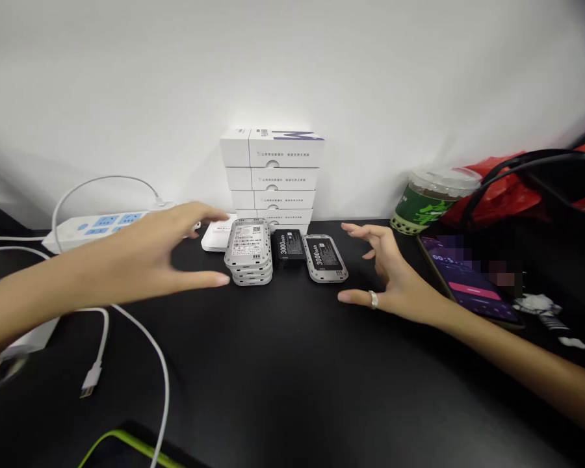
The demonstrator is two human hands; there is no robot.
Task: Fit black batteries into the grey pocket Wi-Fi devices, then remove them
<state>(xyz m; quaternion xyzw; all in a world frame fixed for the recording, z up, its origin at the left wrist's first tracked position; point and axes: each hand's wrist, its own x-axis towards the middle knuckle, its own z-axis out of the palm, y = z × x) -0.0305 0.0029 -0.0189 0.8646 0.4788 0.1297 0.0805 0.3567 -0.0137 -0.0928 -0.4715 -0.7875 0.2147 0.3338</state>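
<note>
- Left hand [141,250] spread, empty, just beside a stack of gray devices [248,252]
- Right hand [390,273] spread, empty, near a single gray device [325,258]
- Black battery [287,247] between both devices on the counter [292,364]

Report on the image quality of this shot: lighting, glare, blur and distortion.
In the head view, light falls soft and fairly even on the white wall, with a dull sheen on the black tabletop; the wide lens bows the tabletop's far edge; the white plug at lower left is blurred; the phone screen carries pixelated patches.
</note>
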